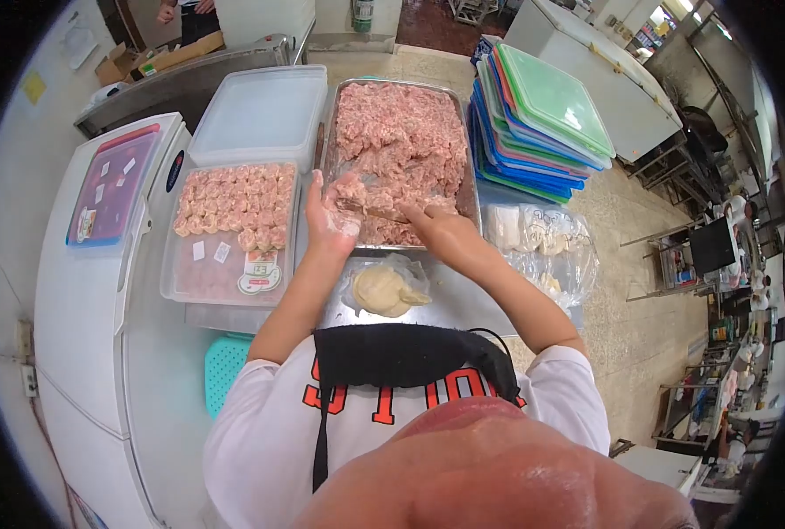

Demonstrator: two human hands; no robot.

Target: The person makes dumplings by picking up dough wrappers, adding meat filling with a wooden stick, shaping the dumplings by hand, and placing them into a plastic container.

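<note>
A metal tray (470, 189) of ground meat (401, 132) lies in front of me. Over its near left corner is my left hand (332, 216), palm up with fingers partly curled, a wrapper and some meat on it. My right hand (436, 231) is closed round a thin tool (383, 212) whose tip reaches the left palm. To the left, rows of filled dumplings (234, 198) sit on a plastic lid (200, 280). Nearer my body, a pale lump of dough (383, 291) rests on clear plastic.
Stacked coloured lids (555, 97) rise right of the tray, above a plastic bag (546, 247) of pale pieces. A translucent box (258, 115) stands behind the dumplings. A white freezer (84, 309) is at the left. Another person's hand (165, 13) shows at the top left.
</note>
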